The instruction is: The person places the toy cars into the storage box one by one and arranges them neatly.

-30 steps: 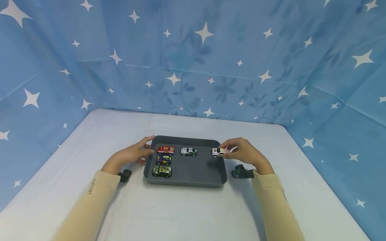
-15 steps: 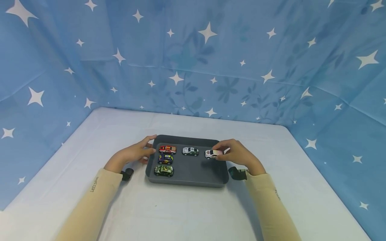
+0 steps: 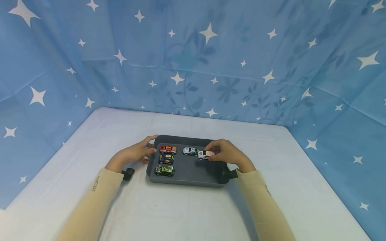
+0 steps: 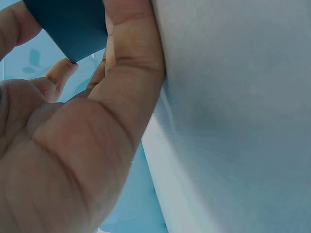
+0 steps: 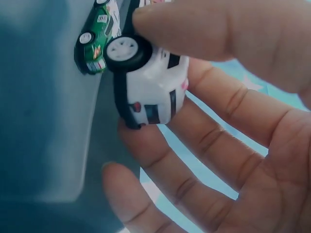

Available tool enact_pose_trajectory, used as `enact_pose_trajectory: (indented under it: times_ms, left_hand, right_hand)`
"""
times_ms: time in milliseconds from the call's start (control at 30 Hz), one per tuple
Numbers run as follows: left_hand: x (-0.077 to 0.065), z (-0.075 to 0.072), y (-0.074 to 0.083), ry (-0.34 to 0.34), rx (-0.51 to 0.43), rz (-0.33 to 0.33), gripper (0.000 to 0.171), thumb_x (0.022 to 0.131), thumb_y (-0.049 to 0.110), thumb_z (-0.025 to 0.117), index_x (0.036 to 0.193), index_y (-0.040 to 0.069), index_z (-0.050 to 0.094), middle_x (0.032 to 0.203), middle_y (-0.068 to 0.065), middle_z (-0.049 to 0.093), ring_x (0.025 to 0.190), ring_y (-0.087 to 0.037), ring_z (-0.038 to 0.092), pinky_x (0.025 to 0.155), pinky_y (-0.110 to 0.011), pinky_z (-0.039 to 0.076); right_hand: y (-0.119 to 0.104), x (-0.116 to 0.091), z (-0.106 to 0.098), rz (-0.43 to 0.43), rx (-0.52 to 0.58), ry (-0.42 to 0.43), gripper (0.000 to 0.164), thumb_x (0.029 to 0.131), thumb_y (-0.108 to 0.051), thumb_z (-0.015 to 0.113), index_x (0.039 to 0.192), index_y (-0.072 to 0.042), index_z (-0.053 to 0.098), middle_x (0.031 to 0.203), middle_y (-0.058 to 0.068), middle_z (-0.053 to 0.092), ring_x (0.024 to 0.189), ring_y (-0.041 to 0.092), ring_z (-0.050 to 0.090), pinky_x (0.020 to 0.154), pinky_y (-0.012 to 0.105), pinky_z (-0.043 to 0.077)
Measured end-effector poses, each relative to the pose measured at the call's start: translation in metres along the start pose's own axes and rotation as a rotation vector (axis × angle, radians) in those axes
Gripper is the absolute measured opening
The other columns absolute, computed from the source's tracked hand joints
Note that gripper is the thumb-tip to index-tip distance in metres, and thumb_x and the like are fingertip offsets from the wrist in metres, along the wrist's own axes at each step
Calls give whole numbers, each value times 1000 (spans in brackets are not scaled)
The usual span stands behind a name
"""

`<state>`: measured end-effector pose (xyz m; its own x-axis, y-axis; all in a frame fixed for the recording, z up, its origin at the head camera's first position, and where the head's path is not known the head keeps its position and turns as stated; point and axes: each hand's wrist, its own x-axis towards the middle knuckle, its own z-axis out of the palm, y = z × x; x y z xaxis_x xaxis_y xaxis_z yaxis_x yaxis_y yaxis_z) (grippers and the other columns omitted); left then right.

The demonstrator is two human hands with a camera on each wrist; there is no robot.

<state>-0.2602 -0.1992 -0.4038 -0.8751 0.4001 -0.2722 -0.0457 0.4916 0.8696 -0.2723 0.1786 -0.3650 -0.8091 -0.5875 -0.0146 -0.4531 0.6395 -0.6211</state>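
My right hand (image 3: 227, 153) pinches a white toy car (image 3: 204, 155) with pink markings between thumb and fingers, over the back part of a grey tray (image 3: 193, 172). In the right wrist view the car's white rear (image 5: 158, 90) faces the camera. Just left of it a white-and-green toy car (image 3: 190, 151) stands in the tray; whether the two touch I cannot tell. My left hand (image 3: 134, 153) holds the tray's left side, thumb at the rim and fingers outside. The left wrist view shows the tray's dark corner (image 4: 73, 29) between the fingers.
Along the tray's left side stand a red toy car (image 3: 168, 149), a blue one (image 3: 166, 159) and a green camouflage one (image 3: 164, 170). A white cloth (image 3: 169, 214) covers the table. Behind hangs a blue star-patterned curtain (image 3: 135, 40).
My right hand has carried the white toy car leftward from the tray's right end to beside the white-and-green car. The left hand keeps its hold on the tray. The head view shifted slightly.
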Motion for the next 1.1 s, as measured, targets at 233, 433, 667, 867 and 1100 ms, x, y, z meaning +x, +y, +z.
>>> enact_pose_trajectory:
  times_ms: [233, 433, 667, 867, 1100]
  left_hand:
    - [-1, 0, 0, 0, -4, 8, 76, 117, 13, 50, 174, 8, 1, 163, -40, 27, 119, -39, 63, 87, -40, 61]
    - [-1, 0, 0, 0, -7, 7, 76, 117, 13, 50, 174, 8, 1, 163, -40, 27, 118, -38, 63, 87, -41, 61]
    - [1, -1, -1, 6, -10, -4, 76, 117, 14, 50, 175, 9, 1, 163, -39, 27, 120, -39, 63, 88, -40, 61]
    - [1, -2, -1, 4, -11, -5, 75, 117, 14, 49, 175, 10, 1, 164, -38, 26, 117, -37, 64, 86, -38, 61]
    - [1, 0, -1, 1, -16, -4, 76, 117, 14, 50, 175, 9, 2, 163, -38, 28, 122, -40, 64, 89, -41, 62]
  right_hand:
    - [-8, 10, 8, 24, 0, -27, 25, 91, -1, 83, 115, 0, 79, 110, 8, 76, 99, 22, 70, 92, 44, 60]
    - [-13, 18, 15, 55, 15, -30, 25, 88, 2, 85, 112, 0, 80, 108, 8, 77, 102, 25, 72, 91, 42, 61]
    - [-19, 28, 24, 87, 2, -24, 24, 85, 4, 86, 108, 0, 81, 106, 8, 77, 99, 25, 73, 87, 40, 62]
    - [-22, 34, 31, 124, -9, -30, 24, 84, 2, 88, 107, -3, 82, 107, 6, 78, 96, 22, 73, 86, 39, 62]
    - [-26, 38, 35, 154, -28, -32, 23, 84, 2, 88, 105, -6, 83, 102, 3, 77, 88, 17, 68, 81, 37, 59]
